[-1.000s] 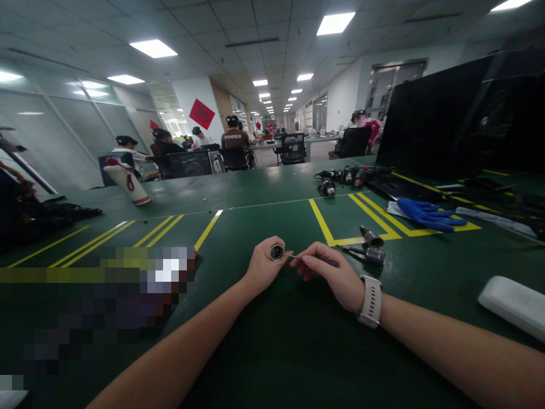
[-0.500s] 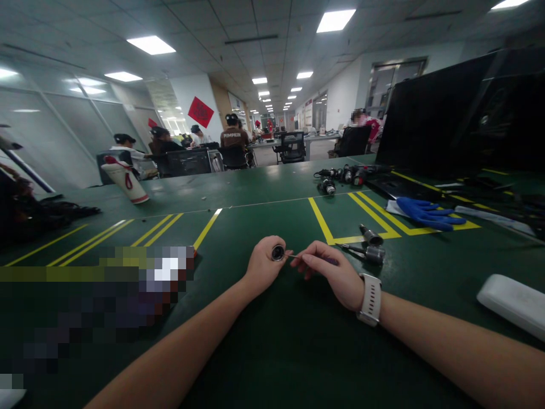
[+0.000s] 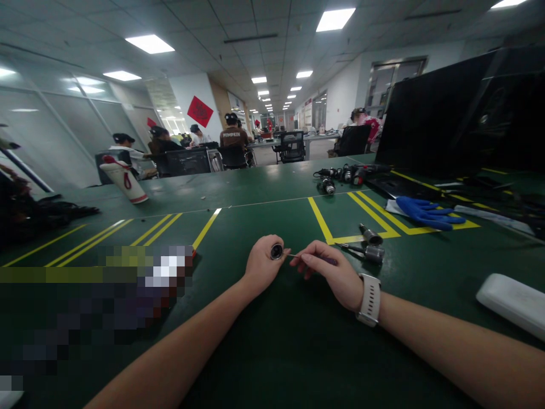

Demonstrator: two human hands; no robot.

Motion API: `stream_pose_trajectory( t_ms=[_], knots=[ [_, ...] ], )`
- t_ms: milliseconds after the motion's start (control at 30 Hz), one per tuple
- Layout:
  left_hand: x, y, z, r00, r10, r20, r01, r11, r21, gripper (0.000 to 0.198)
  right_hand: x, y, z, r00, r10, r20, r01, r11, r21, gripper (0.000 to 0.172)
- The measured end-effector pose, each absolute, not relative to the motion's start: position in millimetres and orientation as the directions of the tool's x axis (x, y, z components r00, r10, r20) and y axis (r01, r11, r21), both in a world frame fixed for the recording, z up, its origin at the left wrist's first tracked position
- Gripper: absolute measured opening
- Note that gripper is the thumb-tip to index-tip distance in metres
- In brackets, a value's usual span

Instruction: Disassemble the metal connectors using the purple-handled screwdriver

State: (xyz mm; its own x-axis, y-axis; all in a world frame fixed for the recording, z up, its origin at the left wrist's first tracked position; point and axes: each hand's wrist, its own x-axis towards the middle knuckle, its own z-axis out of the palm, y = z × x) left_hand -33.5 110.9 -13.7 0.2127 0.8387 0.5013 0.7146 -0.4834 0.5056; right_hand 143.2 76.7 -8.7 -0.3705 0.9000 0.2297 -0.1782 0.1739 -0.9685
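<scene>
My left hand (image 3: 261, 264) is wrapped round a dark cylindrical metal part (image 3: 276, 251), whose round open end faces me. Most of that part is hidden by the fingers. In my right hand (image 3: 323, 267) is a thin screwdriver (image 3: 330, 261) with a dark purple handle, held between thumb and fingers. Its slim shaft points left and reaches the fingertips of my left hand beside the cylinder; whether the tip touches the part I cannot tell. Two similar metal cylinders with stems, one nearer (image 3: 373, 254) and one farther (image 3: 369, 234), lie on the green table right of my right hand.
A blue glove (image 3: 426, 213) lies at the right, near a large black monitor (image 3: 447, 113). Several dark tools (image 3: 344, 175) sit farther back. A white case (image 3: 511, 301) is at the right edge. A cream container (image 3: 125, 179) leans at the far left. Several people sit beyond the table.
Almost nothing differs. Both hands keep their hold on the cylinder and the screwdriver, with only a very slight shift of the view.
</scene>
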Motion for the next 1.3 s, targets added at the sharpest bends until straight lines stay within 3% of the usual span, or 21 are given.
stream_pose_trajectory(
  t_ms=[100, 467, 800, 1100, 1300],
  knots=[
    [-33.9, 111.2, -15.0, 0.211, 0.834, 0.509, 0.712, -0.489, 0.505, 0.017, 142.4, 76.2, -7.6, -0.383, 0.898, 0.214, -0.181, 0.154, -0.971, 0.013],
    [-33.8, 113.1, -14.9, 0.217, 0.859, 0.463, 0.524, -0.503, 0.688, 0.019, 142.6, 76.4, -9.7, -0.388, 0.890, 0.239, -0.228, 0.159, -0.961, 0.011],
    [-35.3, 112.5, -16.6, 0.189, 0.837, 0.514, 0.714, -0.476, 0.513, 0.015, 141.5, 76.1, -7.9, -0.387, 0.895, 0.223, -0.176, 0.166, -0.970, 0.011],
    [-34.5, 114.9, -17.3, 0.197, 0.857, 0.477, 0.534, -0.501, 0.681, 0.018, 141.1, 76.6, -8.1, -0.407, 0.886, 0.221, -0.193, 0.153, -0.969, 0.010],
    [-34.2, 111.7, -16.1, 0.200, 0.835, 0.513, 0.679, -0.495, 0.542, 0.016, 140.3, 76.7, -8.4, -0.366, 0.902, 0.230, -0.191, 0.169, -0.967, 0.011]
  ],
)
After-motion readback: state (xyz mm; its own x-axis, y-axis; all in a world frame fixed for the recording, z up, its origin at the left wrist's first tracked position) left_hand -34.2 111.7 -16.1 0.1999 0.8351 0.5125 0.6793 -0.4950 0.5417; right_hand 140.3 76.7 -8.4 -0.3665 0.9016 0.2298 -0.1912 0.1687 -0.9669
